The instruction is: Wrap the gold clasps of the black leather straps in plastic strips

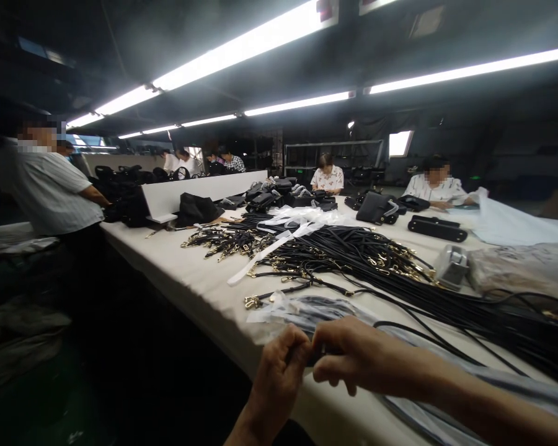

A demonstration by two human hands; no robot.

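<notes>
Fingers of left hand [279,371] and right hand [353,356] pinch a black strap [311,357] beside a strap-filled clear bag [279,313].

I can read no text, label, brand or number anywhere in this view. The black strap [312,357] pinched at the bottom centre shows no lettering I can make out. The black bags [376,207] and the silvery object [451,265] at centre right are too small and blurred to tell.

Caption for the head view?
Left hand and right hand pinch a black strap at a table piled with straps.
</notes>
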